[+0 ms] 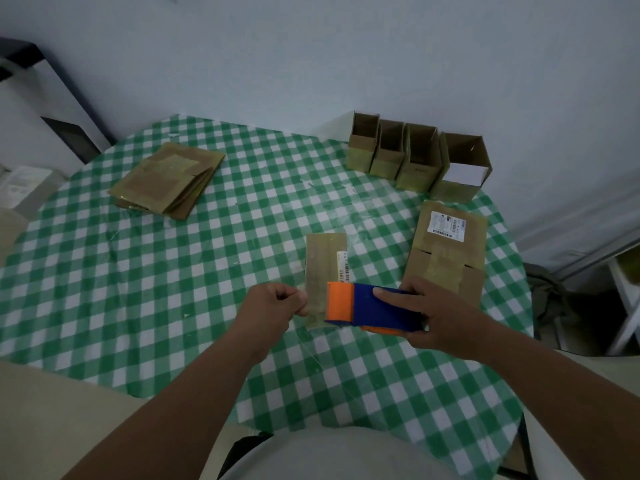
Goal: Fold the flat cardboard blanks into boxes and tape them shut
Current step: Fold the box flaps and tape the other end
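Cardboard box (325, 271), folded and lying mid-table on the checked cloth (173, 306); the right hand (440, 317) grips the blue-and-orange tape dispenser (367, 308) while the left hand (273, 306) pinches the clear tape end. Taut, centred tape should seal the seam cleanly.

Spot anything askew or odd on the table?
Mostly tidy. The stack of flat brown cardboard blanks at far left is fanned unevenly, and the rightmost open brown cardboard box in the back row sits skewed from its neighbours.
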